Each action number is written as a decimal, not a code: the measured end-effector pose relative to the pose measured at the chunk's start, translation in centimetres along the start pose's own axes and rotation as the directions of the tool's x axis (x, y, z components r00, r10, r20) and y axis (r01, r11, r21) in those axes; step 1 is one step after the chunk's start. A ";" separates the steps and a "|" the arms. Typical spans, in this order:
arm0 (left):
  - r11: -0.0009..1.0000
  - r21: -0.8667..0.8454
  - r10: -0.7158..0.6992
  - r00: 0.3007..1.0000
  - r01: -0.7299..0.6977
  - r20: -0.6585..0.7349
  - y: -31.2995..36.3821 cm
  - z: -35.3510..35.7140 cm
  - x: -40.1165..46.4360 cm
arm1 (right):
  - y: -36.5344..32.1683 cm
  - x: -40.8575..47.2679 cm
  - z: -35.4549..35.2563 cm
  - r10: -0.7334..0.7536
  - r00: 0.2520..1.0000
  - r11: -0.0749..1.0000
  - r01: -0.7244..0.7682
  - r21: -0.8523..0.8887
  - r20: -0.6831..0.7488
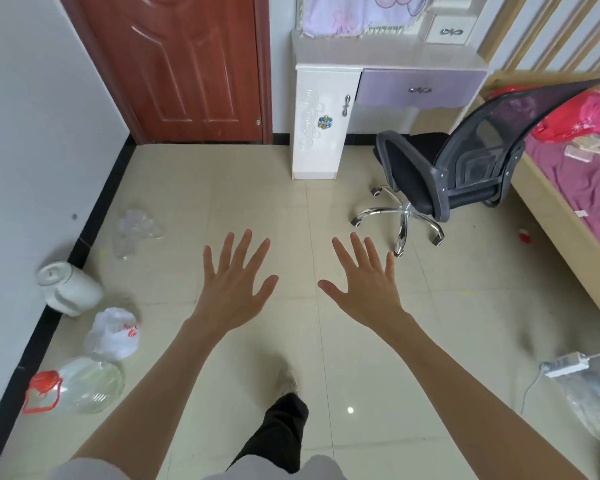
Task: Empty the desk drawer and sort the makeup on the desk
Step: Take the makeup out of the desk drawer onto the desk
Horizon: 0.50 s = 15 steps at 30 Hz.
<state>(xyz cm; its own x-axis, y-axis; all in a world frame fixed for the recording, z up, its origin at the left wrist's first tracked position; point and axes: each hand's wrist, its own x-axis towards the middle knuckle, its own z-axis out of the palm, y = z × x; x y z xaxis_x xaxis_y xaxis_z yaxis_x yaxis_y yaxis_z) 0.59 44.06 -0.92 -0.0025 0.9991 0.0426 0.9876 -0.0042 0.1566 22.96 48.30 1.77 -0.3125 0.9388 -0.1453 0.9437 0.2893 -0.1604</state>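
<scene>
Nothing of the task is begun. The person stands on the tiled floor (222, 188) well apart from the desk (388, 55), with the left hand (231, 289) and right hand (364, 289) both held out over the floor, fingers (246, 247) spread straight and holding nothing. The lilac drawer (420, 90) sits closed under the desk top, its small metal handle (420, 90) in the middle of the front. No makeup shows on the desk (whatever there is presumably lies inside the drawer, though that cannot be seen from here). An office chair (465, 168) stands just in front of the drawer, tilted toward the bed (575, 174). The next move, as I judge it, calls for walking up, getting past or shifting the chair, and pulling the handle.
</scene>
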 end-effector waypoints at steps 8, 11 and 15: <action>0.998 -0.014 0.068 0.998 -0.068 -0.019 -0.5 -1.2 18.1 | 3.4 15.1 -4.3 0.050 0.998 0.999 -0.051 -0.001 -0.041; 0.996 -0.012 0.085 0.996 -0.085 -0.011 -0.3 -0.5 23.3 | 5.0 20.0 -5.0 0.059 0.998 0.998 -0.059 0.001 -0.037; 0.995 0.005 0.097 0.994 -0.098 0.041 0.4 1.0 30.2 | 8.1 26.4 -5.4 0.072 0.997 0.997 -0.072 0.025 -0.004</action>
<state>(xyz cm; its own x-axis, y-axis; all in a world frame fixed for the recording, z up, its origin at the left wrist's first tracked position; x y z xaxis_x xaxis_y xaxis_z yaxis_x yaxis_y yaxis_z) 1.09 74.24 -0.50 0.1000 0.9948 0.0171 0.9840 -0.1015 0.1467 22.96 76.46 1.85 -0.2432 0.9578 -0.1529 0.9607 0.2162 -0.1739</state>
